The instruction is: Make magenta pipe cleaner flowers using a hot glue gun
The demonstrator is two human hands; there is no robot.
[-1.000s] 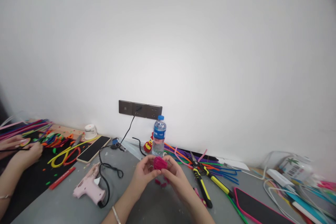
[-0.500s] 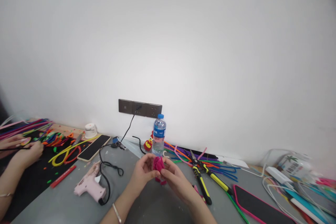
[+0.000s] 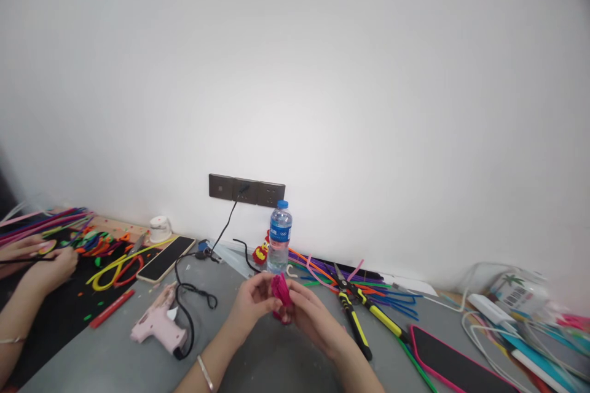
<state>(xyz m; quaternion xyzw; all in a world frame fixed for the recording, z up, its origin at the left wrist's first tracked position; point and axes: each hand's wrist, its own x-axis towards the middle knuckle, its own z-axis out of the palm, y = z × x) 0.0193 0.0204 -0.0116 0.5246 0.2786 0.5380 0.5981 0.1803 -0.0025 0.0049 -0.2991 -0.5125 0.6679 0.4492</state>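
Observation:
A small magenta fuzzy piece (image 3: 281, 290), seemingly bent from pipe cleaners, is held up between my two hands over the grey table. My left hand (image 3: 252, 304) pinches it from the left with thumb and fingers. From the right, my right hand (image 3: 308, 314) grips it too, partly covering its lower end. Just behind the hands stands a water bottle (image 3: 279, 236) with a blue cap. A red and yellow fuzzy figure (image 3: 260, 252) sits beside the bottle, partly hidden by it.
Left lie a pink glue gun (image 3: 161, 328) with a black cord, a phone (image 3: 166, 259) and a red marker (image 3: 112, 309). Another person's hands (image 3: 50, 270) work at far left. Right are yellow-black pliers (image 3: 354, 325), loose pipe cleaners (image 3: 391, 301) and a pink-edged phone (image 3: 454, 362).
The magenta piece has turned and tilted between my fingers. My right hand's fingers have shifted slightly on it; my left hand stays nearly in place.

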